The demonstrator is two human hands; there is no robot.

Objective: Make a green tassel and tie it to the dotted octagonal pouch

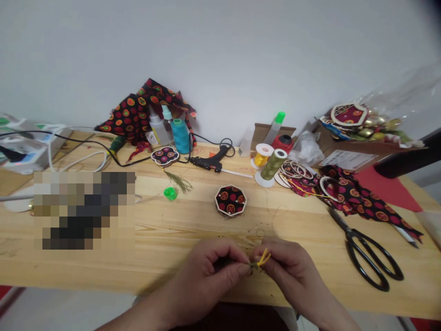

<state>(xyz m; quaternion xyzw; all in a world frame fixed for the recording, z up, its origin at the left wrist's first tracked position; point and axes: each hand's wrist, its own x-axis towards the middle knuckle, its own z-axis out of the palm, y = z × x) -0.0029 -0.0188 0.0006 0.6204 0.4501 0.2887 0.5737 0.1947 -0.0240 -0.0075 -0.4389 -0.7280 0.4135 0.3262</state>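
Note:
Both my hands meet at the near edge of the wooden table (165, 239). My left hand (206, 276) pinches the olive end of a small thread tassel (261, 261). My right hand (287, 266) pinches the same tassel from the right, its yellow strands sticking up between the fingers. A thin thread (272, 220) loops on the table just beyond my fingers. An octagonal fabric-covered piece (230, 200) with red circles on black lies a little farther back.
Black scissors (368, 250) lie at the right. Behind are an olive thread cone (272, 166), a yellow spool (262, 155), a black glue gun (210, 162), a teal spool (180, 135), patterned fabric (358, 195), a green cap (170, 193) and a cardboard box (358, 154).

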